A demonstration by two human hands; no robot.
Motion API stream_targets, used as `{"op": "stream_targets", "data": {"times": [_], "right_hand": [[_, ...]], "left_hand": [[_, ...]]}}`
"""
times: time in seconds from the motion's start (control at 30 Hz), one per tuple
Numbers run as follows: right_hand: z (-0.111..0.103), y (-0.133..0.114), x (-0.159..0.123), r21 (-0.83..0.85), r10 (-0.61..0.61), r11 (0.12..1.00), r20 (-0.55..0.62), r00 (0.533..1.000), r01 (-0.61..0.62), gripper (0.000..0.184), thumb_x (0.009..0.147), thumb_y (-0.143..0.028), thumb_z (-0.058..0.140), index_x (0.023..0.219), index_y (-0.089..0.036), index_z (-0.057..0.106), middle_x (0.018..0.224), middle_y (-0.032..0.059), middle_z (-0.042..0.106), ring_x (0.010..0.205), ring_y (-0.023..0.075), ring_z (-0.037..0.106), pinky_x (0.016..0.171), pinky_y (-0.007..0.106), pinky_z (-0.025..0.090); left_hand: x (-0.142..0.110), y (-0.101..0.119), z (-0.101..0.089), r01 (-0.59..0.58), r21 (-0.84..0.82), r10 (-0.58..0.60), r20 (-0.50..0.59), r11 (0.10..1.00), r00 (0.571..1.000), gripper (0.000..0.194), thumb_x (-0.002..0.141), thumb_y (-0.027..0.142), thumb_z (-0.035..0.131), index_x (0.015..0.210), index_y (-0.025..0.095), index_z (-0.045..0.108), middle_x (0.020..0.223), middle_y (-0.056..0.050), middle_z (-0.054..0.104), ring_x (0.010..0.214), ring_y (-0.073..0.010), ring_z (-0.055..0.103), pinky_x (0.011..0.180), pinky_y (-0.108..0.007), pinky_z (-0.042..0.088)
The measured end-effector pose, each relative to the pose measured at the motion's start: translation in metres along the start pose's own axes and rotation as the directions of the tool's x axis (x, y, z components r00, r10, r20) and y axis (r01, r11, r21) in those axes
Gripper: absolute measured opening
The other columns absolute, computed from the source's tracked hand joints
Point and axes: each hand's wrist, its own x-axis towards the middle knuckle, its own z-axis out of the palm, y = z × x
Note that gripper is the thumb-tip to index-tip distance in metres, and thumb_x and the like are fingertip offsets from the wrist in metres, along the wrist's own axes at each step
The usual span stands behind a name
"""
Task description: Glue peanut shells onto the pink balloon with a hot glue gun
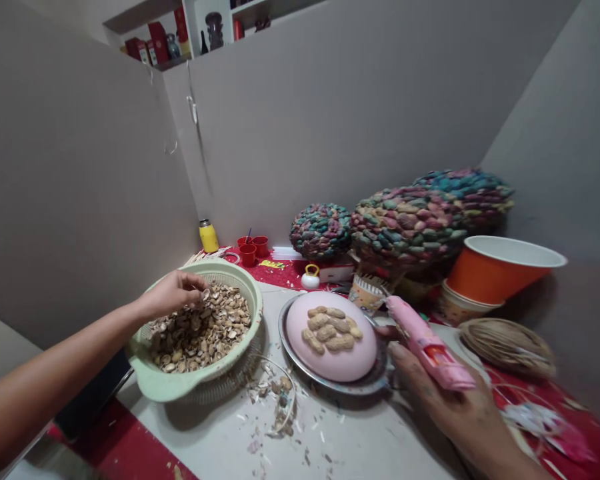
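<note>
My left hand (177,293) reaches over a pale green plastic colander (153,390), its fingers curled together just above the peanut shells (207,333) inside. Whatever lies between those fingertips is too small to make out. A pink hot glue gun (425,340) is gripped in my right hand (445,400), its nozzle pointing up and toward the back. Left of the glue gun sits a smooth pink dome (300,320) in a round metal dish (305,379). Several whole peanut shells (323,331) lie grouped on top of the dome.
Behind stand balls covered in painted shells (407,220), an orange paper bucket (490,273) and a patterned paper cup (367,293). Twine (507,343) lies at right. Red cups (248,255) and a yellow bottle (209,237) are at the back. Shell scraps (280,393) litter the white board.
</note>
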Motion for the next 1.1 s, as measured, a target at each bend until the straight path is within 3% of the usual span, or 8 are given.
{"op": "stream_targets", "data": {"times": [0.2, 0.3, 0.4, 0.53, 0.63, 0.77, 0.93, 1.1], "right_hand": [[-0.015, -0.022, 0.005, 0.127, 0.077, 0.989, -0.023, 0.997, -0.074, 0.037, 0.085, -0.054, 0.061, 0.102, -0.023, 0.068, 0.102, 0.009, 0.074, 0.097, 0.027, 0.07, 0.092, 0.039, 0.054], [-0.022, -0.04, 0.006, 0.19, 0.095, 0.979, -0.079, 0.992, -0.079, 0.037, 0.085, -0.055, 0.061, 0.099, -0.021, 0.067, 0.101, 0.0082, 0.072, 0.099, 0.0256, 0.068, 0.096, 0.04, 0.051], [-0.025, -0.061, 0.002, 0.296, 0.116, 0.948, 0.011, 0.993, -0.114, 0.035, 0.088, -0.053, 0.059, 0.099, -0.021, 0.065, 0.101, 0.0072, 0.07, 0.097, 0.0236, 0.066, 0.091, 0.037, 0.053], [-0.019, -0.088, -0.012, 0.442, 0.059, 0.891, 0.113, 0.992, -0.103, 0.034, 0.085, -0.051, 0.067, 0.1, -0.021, 0.065, 0.093, 0.0053, 0.068, 0.086, 0.0216, 0.064, 0.079, 0.033, 0.055], [-0.011, -0.104, -0.023, 0.515, -0.002, 0.849, 0.234, 0.972, -0.122, 0.029, 0.087, -0.047, 0.068, 0.101, -0.022, 0.065, 0.095, 0.0054, 0.068, 0.091, 0.0221, 0.065, 0.087, 0.035, 0.054], [-0.001, -0.115, -0.032, 0.498, -0.093, 0.863, 0.319, 0.943, -0.084, 0.028, 0.086, -0.043, 0.07, 0.103, -0.021, 0.064, 0.098, 0.0064, 0.066, 0.089, 0.0237, 0.064, 0.086, 0.037, 0.054], [0.003, -0.117, -0.036, 0.4, -0.154, 0.916, 0.302, 0.941, 0.022, 0.016, 0.087, -0.034, 0.067, 0.095, -0.021, 0.06, 0.091, 0.0045, 0.065, 0.083, 0.0219, 0.064, 0.078, 0.034, 0.053], [-0.003, -0.117, -0.032, 0.522, -0.1, 0.846, 0.356, 0.929, -0.109, 0.017, 0.09, -0.037, 0.063, 0.092, -0.021, 0.061, 0.087, 0.0036, 0.064, 0.08, 0.0204, 0.062, 0.077, 0.032, 0.053]], "left_hand": [[-0.028, 0.046, 0.025, -0.059, -0.336, 0.047, -0.043, 0.94, 0.998, 0.023, 0.069, 0.035, 0.071, 0.083, 0.02, 0.063, 0.078, -0.001, 0.068, 0.067, -0.0151, 0.06, 0.062, -0.029, 0.049], [-0.04, 0.068, 0.042, -0.114, -0.338, 0.12, -0.003, 0.934, 0.993, 0.021, 0.069, 0.036, 0.072, 0.08, 0.02, 0.063, 0.075, -0.001, 0.067, 0.068, -0.0154, 0.059, 0.063, -0.029, 0.049], [-0.043, 0.082, 0.058, -0.137, -0.373, 0.153, 0.014, 0.918, 0.988, 0.02, 0.069, 0.036, 0.071, 0.08, 0.02, 0.065, 0.074, -0.001, 0.067, 0.066, -0.0155, 0.058, 0.062, -0.029, 0.048], [-0.043, 0.093, 0.082, -0.144, -0.465, 0.199, 0.073, 0.874, 0.977, 0.017, 0.067, 0.031, 0.071, 0.078, 0.019, 0.067, 0.068, 0.0, 0.064, 0.061, -0.0135, 0.054, 0.058, -0.027, 0.044], [-0.049, 0.102, 0.099, -0.168, -0.481, 0.252, 0.115, 0.86, 0.961, 0.015, 0.069, 0.03, 0.07, 0.078, 0.018, 0.067, 0.067, 0.001, 0.063, 0.06, -0.013, 0.053, 0.057, -0.026, 0.041], [-0.063, 0.113, 0.117, -0.21, -0.509, 0.311, 0.12, 0.835, 0.943, 0.013, 0.071, 0.029, 0.068, 0.077, 0.018, 0.063, 0.071, 0.0, 0.063, 0.066, -0.015, 0.055, 0.061, -0.027, 0.043], [-0.068, 0.118, 0.131, -0.281, -0.563, 0.374, 0.056, 0.778, 0.926, 0.015, 0.074, 0.023, 0.07, 0.082, 0.02, 0.058, 0.076, 0.001, 0.057, 0.068, -0.0135, 0.051, 0.063, -0.026, 0.042], [-0.062, 0.118, 0.134, -0.113, -0.736, 0.361, 0.187, 0.668, 0.914, 0.031, 0.074, 0.037, 0.077, 0.089, 0.019, 0.057, 0.08, 0.0, 0.059, 0.072, -0.0142, 0.054, 0.065, -0.027, 0.044]]}}
